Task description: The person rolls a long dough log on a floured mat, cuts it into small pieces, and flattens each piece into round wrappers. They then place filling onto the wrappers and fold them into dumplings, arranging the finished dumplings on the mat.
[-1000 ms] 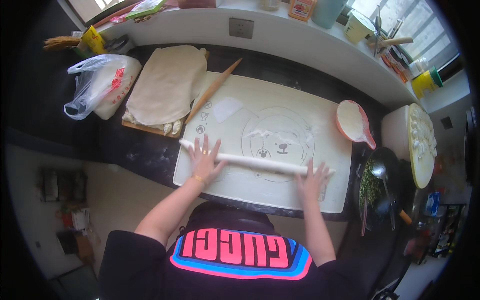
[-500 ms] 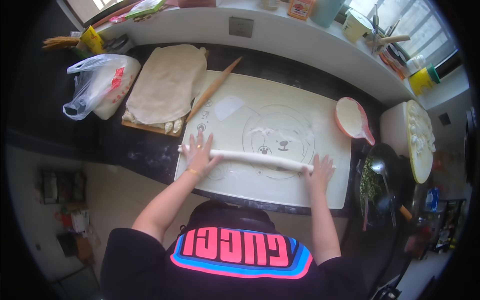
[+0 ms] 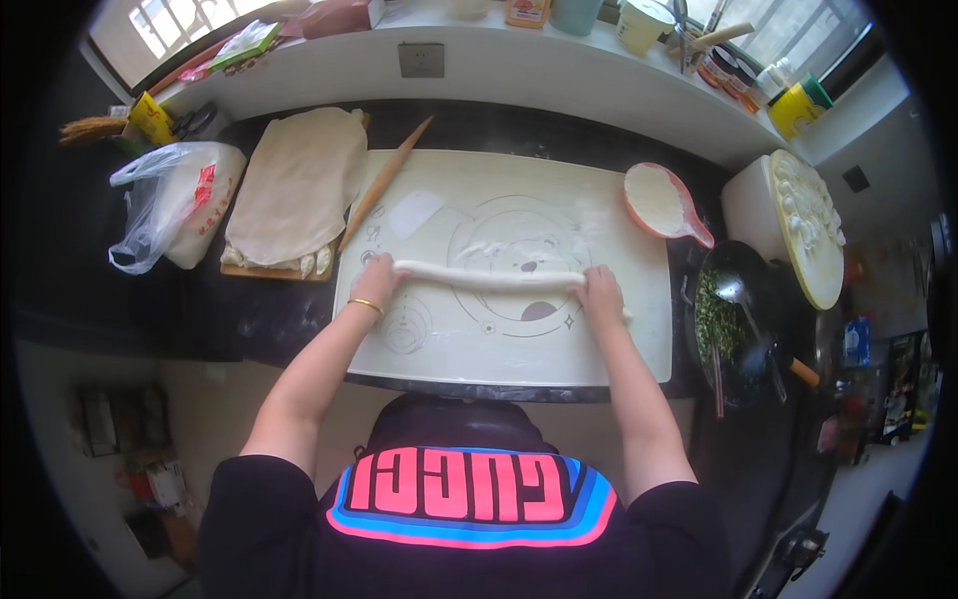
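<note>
A long white dough rope (image 3: 489,280) stretches from left to right over a pale kneading mat (image 3: 499,364) printed with a bear drawing. My left hand (image 3: 375,284), with a bracelet at its wrist, is closed around the rope's left end. Closed around the right end is my right hand (image 3: 601,299), with a short bit of dough showing past it. Whether the rope's middle rests on the mat or hangs just above it, I cannot tell. Beyond it lie a white dough scraper (image 3: 417,212) and loose flour.
A tapered wooden rolling pin (image 3: 387,185) lies along the mat's left edge, beside a dough sheet (image 3: 299,180) covering shaped pieces on a board. At right are a pink ladle (image 3: 664,200) of flour, a wok (image 3: 733,319) of chopped greens and a tub topped with dumplings (image 3: 803,215).
My hands have gone from lying flat with fingers spread on the rope to gripping its ends. They are closer together, and the rope looks thicker. The whole view has shifted.
</note>
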Demonstrator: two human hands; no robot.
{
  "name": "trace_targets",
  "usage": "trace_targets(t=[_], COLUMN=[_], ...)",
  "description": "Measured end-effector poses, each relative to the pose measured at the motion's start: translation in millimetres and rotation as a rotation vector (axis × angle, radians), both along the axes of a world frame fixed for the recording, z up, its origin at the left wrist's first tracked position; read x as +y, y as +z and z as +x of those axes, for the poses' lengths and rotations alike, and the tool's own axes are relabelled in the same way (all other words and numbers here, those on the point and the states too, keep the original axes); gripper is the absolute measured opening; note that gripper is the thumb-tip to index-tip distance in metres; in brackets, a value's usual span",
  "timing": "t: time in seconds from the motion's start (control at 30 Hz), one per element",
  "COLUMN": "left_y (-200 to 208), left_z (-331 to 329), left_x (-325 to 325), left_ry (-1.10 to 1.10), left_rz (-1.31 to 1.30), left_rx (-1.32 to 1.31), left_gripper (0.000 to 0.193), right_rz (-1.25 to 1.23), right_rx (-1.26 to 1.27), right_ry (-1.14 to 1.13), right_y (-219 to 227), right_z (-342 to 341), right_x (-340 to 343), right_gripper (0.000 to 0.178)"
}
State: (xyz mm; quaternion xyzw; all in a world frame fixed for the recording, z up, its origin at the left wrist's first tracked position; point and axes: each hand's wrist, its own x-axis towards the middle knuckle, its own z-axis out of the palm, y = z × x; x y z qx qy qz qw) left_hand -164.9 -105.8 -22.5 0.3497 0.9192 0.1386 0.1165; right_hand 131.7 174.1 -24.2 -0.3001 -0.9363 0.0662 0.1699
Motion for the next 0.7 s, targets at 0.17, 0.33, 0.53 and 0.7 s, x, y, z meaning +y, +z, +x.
trace_targets(t=[0.17,0.33,0.53,0.7], left_y=[-5.2,27.4,33.3,4.6], left_z=[24.6,49.4,96.2,127.6], left_x=[-14.4,11.6,150.2,107.8], left_ry=[0.183,0.038,-0.122,-0.288], left_rz=[-0.099,-0.109,-0.059,0.066], left_rx=[-0.188,0.042,0.035,0.140], left_gripper=[0.045,0.053,0.060,0.060], right_rz=[-0.096,-0.116,-0.159,-0.138], right_rx=[-0.014,-0.060,-0.199,-0.188], right_ry=[-0.098,-0.247,-0.447,-0.324], right_y=[-2.2,5.7,15.9,14.1], right_z=[10.0,15.7,-75.5,-22.0], right_x=[-10.1,-32.9,-30.0,-82.5], right_gripper=[0.042,0.061,0.069,0.070])
